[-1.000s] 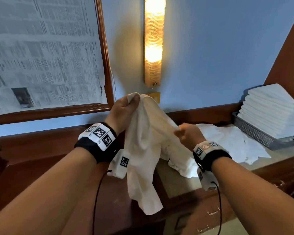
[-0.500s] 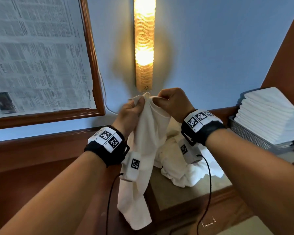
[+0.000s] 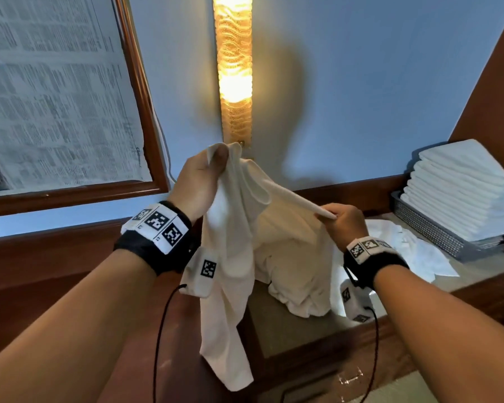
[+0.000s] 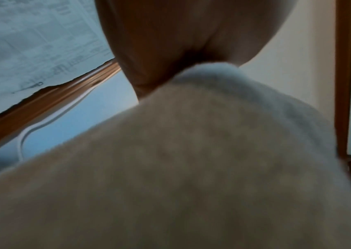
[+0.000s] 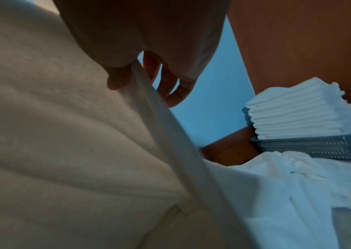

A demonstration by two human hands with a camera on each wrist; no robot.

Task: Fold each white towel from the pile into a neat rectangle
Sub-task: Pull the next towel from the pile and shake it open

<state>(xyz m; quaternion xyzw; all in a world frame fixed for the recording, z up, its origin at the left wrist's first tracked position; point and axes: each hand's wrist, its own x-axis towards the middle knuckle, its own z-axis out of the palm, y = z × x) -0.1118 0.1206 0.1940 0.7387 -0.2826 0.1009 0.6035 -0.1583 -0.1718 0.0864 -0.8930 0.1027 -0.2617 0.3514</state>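
Both hands (image 3: 200, 181) (image 3: 345, 225) pinch 1 crumpled white towel (image 3: 230, 274), hem stretched taut.

We cannot see the left hand (image 3: 200, 181) fingers, buried in the held towel (image 3: 233, 257). The left wrist view is blurred, cloth filling it. The folded stack (image 3: 463, 193) and basket (image 3: 428, 228) are cut off at the head view's right edge. The newspaper (image 3: 50, 91) print is unreadable.
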